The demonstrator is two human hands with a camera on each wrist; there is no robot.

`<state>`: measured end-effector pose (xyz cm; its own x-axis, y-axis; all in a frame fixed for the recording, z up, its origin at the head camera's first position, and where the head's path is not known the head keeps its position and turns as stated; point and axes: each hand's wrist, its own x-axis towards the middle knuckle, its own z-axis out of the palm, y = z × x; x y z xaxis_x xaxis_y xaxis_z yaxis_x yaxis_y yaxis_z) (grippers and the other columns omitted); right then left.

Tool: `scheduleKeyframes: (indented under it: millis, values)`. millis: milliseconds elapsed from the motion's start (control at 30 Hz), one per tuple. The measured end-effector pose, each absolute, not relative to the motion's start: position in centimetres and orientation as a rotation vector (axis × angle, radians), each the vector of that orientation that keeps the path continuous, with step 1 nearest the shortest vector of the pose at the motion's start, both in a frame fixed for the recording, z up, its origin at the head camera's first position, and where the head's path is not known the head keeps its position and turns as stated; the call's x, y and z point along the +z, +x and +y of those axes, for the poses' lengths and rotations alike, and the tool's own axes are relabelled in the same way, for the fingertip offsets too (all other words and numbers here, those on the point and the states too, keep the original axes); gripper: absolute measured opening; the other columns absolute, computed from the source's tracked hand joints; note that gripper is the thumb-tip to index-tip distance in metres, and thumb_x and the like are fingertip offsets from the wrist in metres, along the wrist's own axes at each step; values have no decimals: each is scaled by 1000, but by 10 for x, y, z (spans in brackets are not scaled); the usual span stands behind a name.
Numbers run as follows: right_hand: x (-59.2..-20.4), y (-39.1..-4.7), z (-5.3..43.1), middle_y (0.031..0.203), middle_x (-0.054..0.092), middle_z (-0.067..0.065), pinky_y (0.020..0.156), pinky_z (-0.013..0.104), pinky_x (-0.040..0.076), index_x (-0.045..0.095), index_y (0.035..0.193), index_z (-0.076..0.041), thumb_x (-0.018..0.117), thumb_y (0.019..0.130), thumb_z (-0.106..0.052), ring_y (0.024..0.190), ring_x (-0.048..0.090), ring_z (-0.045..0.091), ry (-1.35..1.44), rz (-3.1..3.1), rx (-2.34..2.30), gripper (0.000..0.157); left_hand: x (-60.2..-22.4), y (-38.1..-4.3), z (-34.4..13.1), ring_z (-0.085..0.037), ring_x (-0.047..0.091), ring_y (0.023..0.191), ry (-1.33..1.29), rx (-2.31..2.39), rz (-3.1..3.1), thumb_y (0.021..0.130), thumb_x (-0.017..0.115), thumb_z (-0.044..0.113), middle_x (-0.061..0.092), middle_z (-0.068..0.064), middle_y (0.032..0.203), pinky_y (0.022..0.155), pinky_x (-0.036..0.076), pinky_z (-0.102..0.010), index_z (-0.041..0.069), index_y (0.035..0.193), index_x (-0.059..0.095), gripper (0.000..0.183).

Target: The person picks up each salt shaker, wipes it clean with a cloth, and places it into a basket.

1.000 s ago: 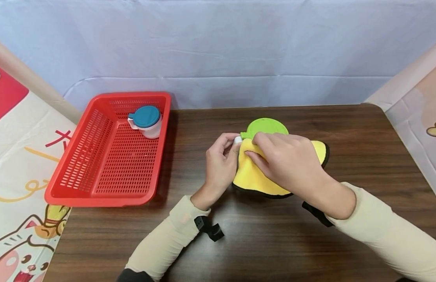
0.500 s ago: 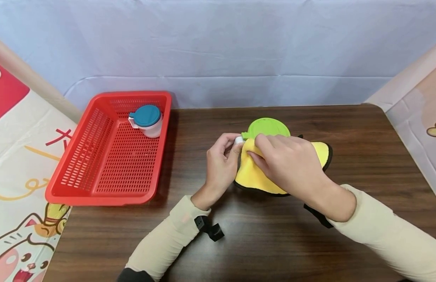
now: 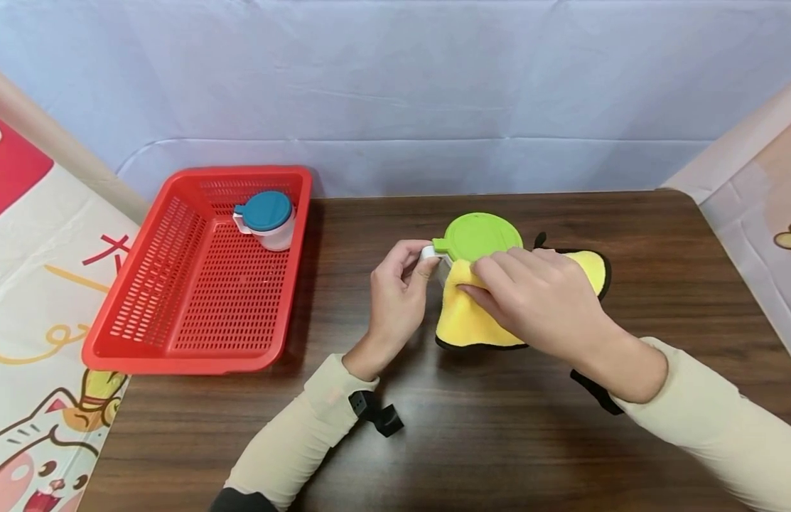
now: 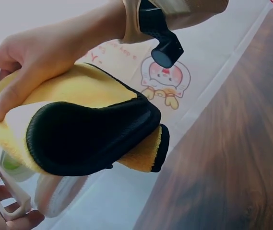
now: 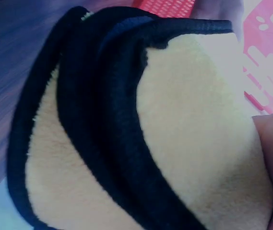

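Note:
A lidded seasoning jar with a green lid (image 3: pixel 481 236) and a white handle (image 3: pixel 428 252) stands on the table in the head view. My left hand (image 3: pixel 398 288) pinches the handle between thumb and fingers; in the left wrist view, the handle (image 4: pixel 18 196) shows at lower left. My right hand (image 3: pixel 536 299) grips a yellow cloth (image 3: pixel 475 316) with black edging against the jar's near side, just under the lid. The cloth hides most of the jar's body. In the right wrist view, the folded cloth (image 5: pixel 194 120) fills most of the picture.
A red perforated basket (image 3: pixel 285 313) stands at the left of the wooden table (image 3: pixel 433 441). Inside it, at the back right, sits a similar jar with a blue lid (image 3: pixel 267 211). A pale curtain (image 3: pixel 395 92) hangs behind the table.
My right hand and the cloth have shifted a little right and toward me, uncovering more of the green lid and the jar's handle side. My left hand keeps its hold, barely moving.

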<state>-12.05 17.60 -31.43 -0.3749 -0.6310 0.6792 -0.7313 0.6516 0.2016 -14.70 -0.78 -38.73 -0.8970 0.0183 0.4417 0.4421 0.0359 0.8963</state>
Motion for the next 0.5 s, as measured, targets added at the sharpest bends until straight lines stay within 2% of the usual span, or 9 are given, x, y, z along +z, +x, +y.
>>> scheduleKeyframes:
  millis: [267,500]
  values:
    - [-316,-124,189,63,52,4,44,33,39,59,88,1,52,108,-24,52,46,20,1126,-2005,191,33,-386,-148,-10,-25,71,100,-466,-1932,-1995,96,67,1,73,-21,112,84,59,-32,-9,110,65,17]
    - [-312,-125,200,65,56,6,44,33,38,60,88,2,53,108,-23,53,47,22,1151,-1946,213,33,-387,-149,-10,-24,70,97,-466,-1930,-1980,95,67,-1,73,-21,112,82,58,-28,-9,110,65,17]
